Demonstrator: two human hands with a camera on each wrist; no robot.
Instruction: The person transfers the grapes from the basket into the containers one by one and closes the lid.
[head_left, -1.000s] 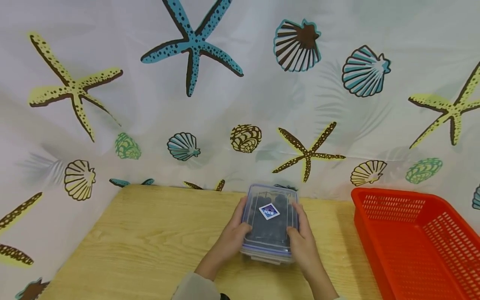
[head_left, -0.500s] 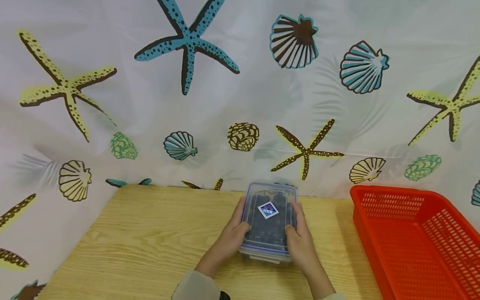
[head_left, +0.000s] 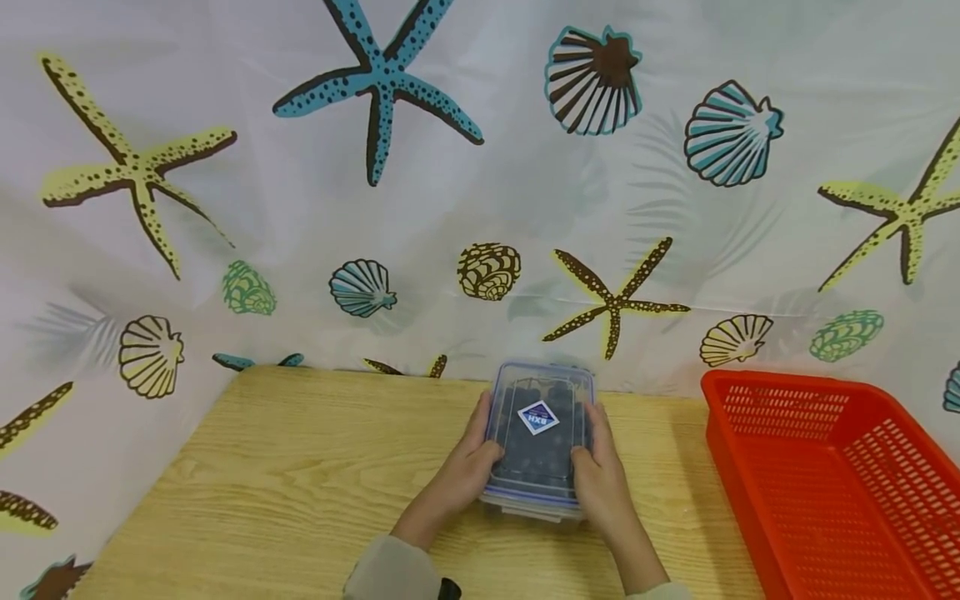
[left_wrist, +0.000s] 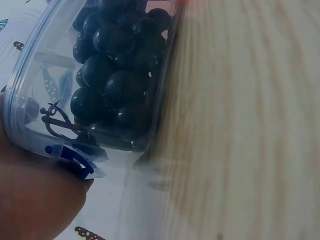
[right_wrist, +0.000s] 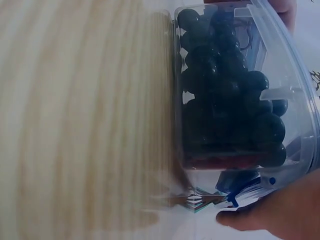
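A clear plastic food container (head_left: 536, 458) with a blue-edged lid and a diamond-shaped label (head_left: 538, 417) is between my two hands at the middle of the table. Dark round fruits like grapes (left_wrist: 120, 75) fill much of it, piled unevenly. My left hand (head_left: 465, 471) grips its left side, thumb on the lid's edge and fingers along the wall. On the opposite side my right hand (head_left: 602, 483) holds it the same way. Both wrist views show the container's base right at the wood surface, and a blue clip (right_wrist: 245, 190) near the right thumb.
A red plastic basket (head_left: 780, 500) with perforated walls stands on the right of the wooden table (head_left: 300, 467). Behind the table hangs a white cloth (head_left: 420, 217) printed with starfish and shells, which also runs along the left side.
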